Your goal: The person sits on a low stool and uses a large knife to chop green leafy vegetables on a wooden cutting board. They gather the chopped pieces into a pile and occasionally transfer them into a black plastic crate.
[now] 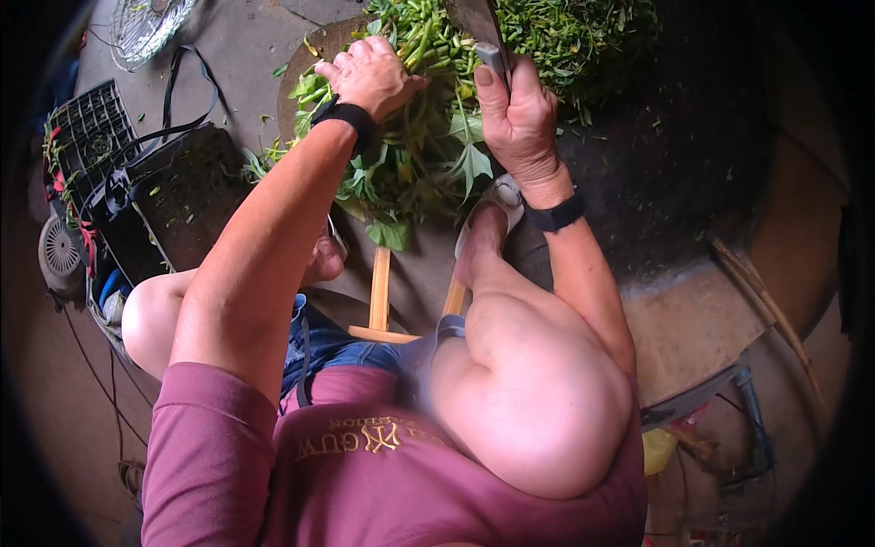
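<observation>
My left hand [369, 78] lies over a bunch of leafy green stems [403, 161], its thumb reaching across them. Beneath the bunch, part of a round brown chopping board [294, 82] shows. In my right hand [519, 126] is the handle of a broad-bladed knife [477, 24], held upright to the right of the bunch. The far end of its blade runs out of the top of the view. Cut pieces of stem [427, 44] lie just beyond my left hand. A larger heap of chopped greens [581, 48] spreads behind the knife.
A black plastic crate [184, 198] with a dark strap stands at the left, next to another crate [96, 137]. A wire-like round basket [147, 31] sits at the upper left. Wooden stool parts [380, 290] show between my legs. A stick [772, 314] lies at the right.
</observation>
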Available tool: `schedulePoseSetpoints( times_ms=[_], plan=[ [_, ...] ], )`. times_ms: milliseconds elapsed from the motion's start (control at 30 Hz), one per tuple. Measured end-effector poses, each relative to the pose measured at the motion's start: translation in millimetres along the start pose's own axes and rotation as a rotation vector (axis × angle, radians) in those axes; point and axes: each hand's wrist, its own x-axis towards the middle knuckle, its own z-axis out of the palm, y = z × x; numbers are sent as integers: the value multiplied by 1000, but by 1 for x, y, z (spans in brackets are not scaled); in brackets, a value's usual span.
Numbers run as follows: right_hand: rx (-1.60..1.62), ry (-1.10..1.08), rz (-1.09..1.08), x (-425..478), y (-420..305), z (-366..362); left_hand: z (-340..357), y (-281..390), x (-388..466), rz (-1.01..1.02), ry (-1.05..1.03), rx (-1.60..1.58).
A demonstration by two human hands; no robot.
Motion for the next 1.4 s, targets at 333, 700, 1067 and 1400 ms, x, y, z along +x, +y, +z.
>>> schedulePoseSetpoints(
  times_ms=[333, 700, 1067, 1400],
  plan=[
    [-129, -223, 244, -14, 28, 12, 3, -3, 3, 3, 18, -17],
    [-173, -280, 250, -29, 37, 24, 7, -4, 8, 63, 22, -19],
    [-113, -144, 149, -21, 22, 16, 6, -5, 5, 67, 32, -26],
    [-55, -138, 226, -15, 20, 4, 7, -7, 8, 26, 34, -4]
  ],
)
